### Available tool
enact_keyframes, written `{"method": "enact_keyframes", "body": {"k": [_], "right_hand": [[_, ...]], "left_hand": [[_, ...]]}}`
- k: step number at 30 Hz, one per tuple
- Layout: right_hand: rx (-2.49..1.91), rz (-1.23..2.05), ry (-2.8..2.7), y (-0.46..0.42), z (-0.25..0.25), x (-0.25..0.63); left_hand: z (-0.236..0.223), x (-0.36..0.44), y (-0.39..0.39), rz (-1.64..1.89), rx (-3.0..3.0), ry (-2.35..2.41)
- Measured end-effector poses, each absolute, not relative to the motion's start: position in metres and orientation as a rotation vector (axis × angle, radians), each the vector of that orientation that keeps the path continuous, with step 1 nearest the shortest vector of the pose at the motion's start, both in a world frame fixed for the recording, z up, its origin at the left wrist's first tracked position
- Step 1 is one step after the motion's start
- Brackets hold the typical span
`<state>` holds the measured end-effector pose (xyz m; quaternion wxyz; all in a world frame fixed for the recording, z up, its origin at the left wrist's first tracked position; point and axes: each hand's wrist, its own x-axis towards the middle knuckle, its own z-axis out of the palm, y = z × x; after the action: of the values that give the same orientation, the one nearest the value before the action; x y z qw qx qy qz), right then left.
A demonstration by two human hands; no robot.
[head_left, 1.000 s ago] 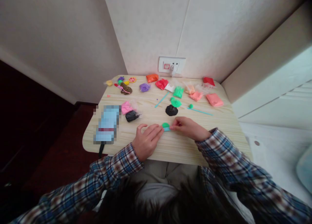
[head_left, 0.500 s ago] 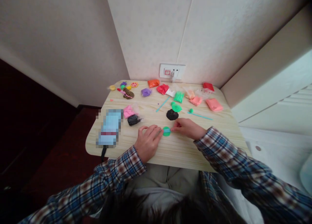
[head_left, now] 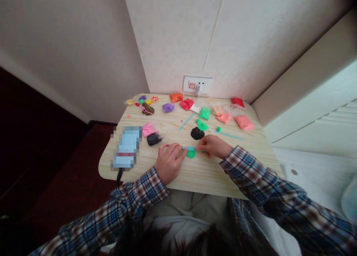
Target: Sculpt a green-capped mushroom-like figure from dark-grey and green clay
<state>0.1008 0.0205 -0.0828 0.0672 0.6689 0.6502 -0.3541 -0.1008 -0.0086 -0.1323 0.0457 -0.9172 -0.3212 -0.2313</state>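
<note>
A small flat disc of green clay point(head_left: 190, 154) lies on the table between my hands. A short light-blue plastic clay tool point(head_left: 189, 148) lies across the disc's far edge. My right hand point(head_left: 214, 145) pinches the right end of this tool between thumb and fingers. On the other side, my left hand point(head_left: 169, 162) has its fingers curled down and grips the tool's left end; the fingers partly hide it. Just beyond the disc sits a flattened lump of black clay point(head_left: 197, 133), with a green leaf-like clay piece point(head_left: 202, 126) touching its far edge.
Two thin blue sticks point(head_left: 229, 135) point(head_left: 186, 122) lie farther back, one beside a green ball point(head_left: 219, 129). Several clay packets, including a green one point(head_left: 205, 113), line the table's rear. A blurred phone-like screen point(head_left: 126, 147) lies left. The wall socket point(head_left: 198, 84) is behind the table.
The blue tool has moved from across the middle of the green disc to its far edge, so more green shows on the near side. Both hands keep their grip.
</note>
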Motion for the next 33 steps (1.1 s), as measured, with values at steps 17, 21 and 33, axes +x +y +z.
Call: {"method": "enact_keyframes", "body": {"k": [17, 21, 33], "right_hand": [[1.978, -1.039, 1.914, 0.03, -0.082, 0.097], [1.995, -0.967, 1.896, 0.03, -0.079, 0.091], [1.986, -0.859, 1.919, 0.027, -0.087, 0.086]], "left_hand": [[-0.136, -0.098, -0.005, -0.662, -2.888, -0.939], [-0.138, -0.098, -0.003, -0.697, -2.848, -0.918], [-0.142, -0.1, -0.007, -0.666, -2.827, -0.864]]}}
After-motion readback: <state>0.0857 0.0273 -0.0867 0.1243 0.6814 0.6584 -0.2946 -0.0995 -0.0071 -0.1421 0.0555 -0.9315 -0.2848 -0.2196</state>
